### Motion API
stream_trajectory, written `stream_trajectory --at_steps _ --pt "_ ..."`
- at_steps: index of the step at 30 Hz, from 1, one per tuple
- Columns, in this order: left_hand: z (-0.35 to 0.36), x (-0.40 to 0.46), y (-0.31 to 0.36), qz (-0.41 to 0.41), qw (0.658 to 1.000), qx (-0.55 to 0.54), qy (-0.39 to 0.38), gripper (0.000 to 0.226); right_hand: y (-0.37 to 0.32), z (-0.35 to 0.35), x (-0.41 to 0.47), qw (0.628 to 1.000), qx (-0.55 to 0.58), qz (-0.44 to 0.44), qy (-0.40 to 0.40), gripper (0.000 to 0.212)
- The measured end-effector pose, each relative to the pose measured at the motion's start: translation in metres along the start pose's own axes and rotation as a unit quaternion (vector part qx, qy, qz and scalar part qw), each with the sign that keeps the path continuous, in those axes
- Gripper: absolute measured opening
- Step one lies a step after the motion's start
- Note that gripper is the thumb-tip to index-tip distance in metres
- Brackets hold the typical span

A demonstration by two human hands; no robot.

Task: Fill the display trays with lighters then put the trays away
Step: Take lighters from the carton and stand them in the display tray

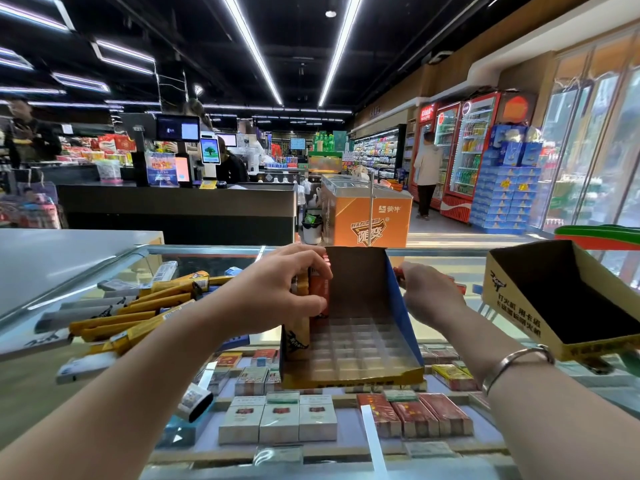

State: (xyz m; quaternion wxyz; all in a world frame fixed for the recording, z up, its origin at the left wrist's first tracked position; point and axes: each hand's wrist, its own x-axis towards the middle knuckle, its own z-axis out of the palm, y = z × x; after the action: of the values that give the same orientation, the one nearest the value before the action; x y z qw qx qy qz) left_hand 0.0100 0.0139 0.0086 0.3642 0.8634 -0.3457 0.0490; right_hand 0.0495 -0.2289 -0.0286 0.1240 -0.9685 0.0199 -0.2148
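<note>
— While the left hand [282, 289] clamps a bunch of lighters [317, 292] at the tray [363, 341]'s left wall, what matters?

— Drop them upright into the grid cells, back row first.

— And the right hand [429, 296]?

— Curled outside the right wall, pinching something red; keep it bracing the tray on the glass counter [519, 261].

Bright white ceiling strip lights [254, 50] glare overhead; daylight floods the tall glass shopfront [595, 143]. Wide-angle bending curves the edges, and distant shelves blur softly.
</note>
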Motion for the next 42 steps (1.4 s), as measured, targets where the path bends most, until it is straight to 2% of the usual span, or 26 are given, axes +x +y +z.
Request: stream_trajectory --at_steps 3,7,11,17,19,22,27,29,32,34,36,38,40,42 --pt "0.000 0.000 0.001 -0.004 1.000 -0.002 -0.002 0.022 -0.002 -0.001 0.001 0.996 -0.040 -0.019 0.074 0.014" --pt "0.000 0.000 0.001 -0.002 1.000 0.029 0.007 0.021 -0.001 0.003 0.011 0.998 -0.039 -0.047 -0.004 0.013" --pt "0.000 -0.001 0.003 -0.006 0.999 0.036 0.005 0.021 -0.001 0.004 0.020 0.996 0.019 -0.035 -0.086 0.026" --pt "0.000 -0.002 0.004 -0.003 0.999 0.033 0.002 0.020 -0.001 -0.006 0.016 0.989 0.079 -0.027 -0.122 0.031" --pt "0.000 -0.002 0.005 -0.005 0.999 0.037 0.001 0.020 -0.001 -0.013 0.013 0.985 0.081 -0.027 -0.148 0.035" --pt "0.000 -0.002 0.006 -0.012 0.999 0.036 -0.001 0.020 0.000 -0.026 0.009 0.983 0.059 -0.025 -0.173 0.029" --pt "0.001 -0.004 0.008 0.003 0.999 0.043 0.013 0.018 0.001 -0.036 0.004 0.988 -0.001 0.004 -0.156 0.028" --pt "0.000 -0.004 0.008 0.003 0.999 0.040 0.021 0.015 0.004 -0.038 0.004 0.987 0.062 0.027 -0.147 0.029" --pt "0.000 -0.005 0.010 -0.002 0.999 0.036 0.037 0.029 0.006 -0.049 0.005 0.952 0.288 0.053 -0.095 0.031" --pt "0.000 -0.004 0.011 0.007 0.996 0.056 0.065 0.034 0.001 -0.062 0.004 0.905 0.420 0.054 -0.041 0.026" --pt "0.001 -0.004 0.013 0.028 0.991 0.084 0.099 0.033 -0.008 -0.075 0.000 0.845 0.532 0.051 -0.026 0.023" --pt "0.001 -0.005 0.016 0.056 0.984 0.102 0.136 0.030 -0.019 -0.084 -0.006 0.789 0.611 0.032 -0.047 0.024" --pt "0.001 -0.005 0.020 0.091 0.972 0.121 0.181 0.028 -0.030 -0.088 -0.012 0.756 0.649 0.012 -0.082 0.027" --pt "0.002 -0.005 0.025 0.119 0.959 0.141 0.213 0.034 -0.042 -0.087 -0.017 0.729 0.673 -0.001 -0.125 0.034"
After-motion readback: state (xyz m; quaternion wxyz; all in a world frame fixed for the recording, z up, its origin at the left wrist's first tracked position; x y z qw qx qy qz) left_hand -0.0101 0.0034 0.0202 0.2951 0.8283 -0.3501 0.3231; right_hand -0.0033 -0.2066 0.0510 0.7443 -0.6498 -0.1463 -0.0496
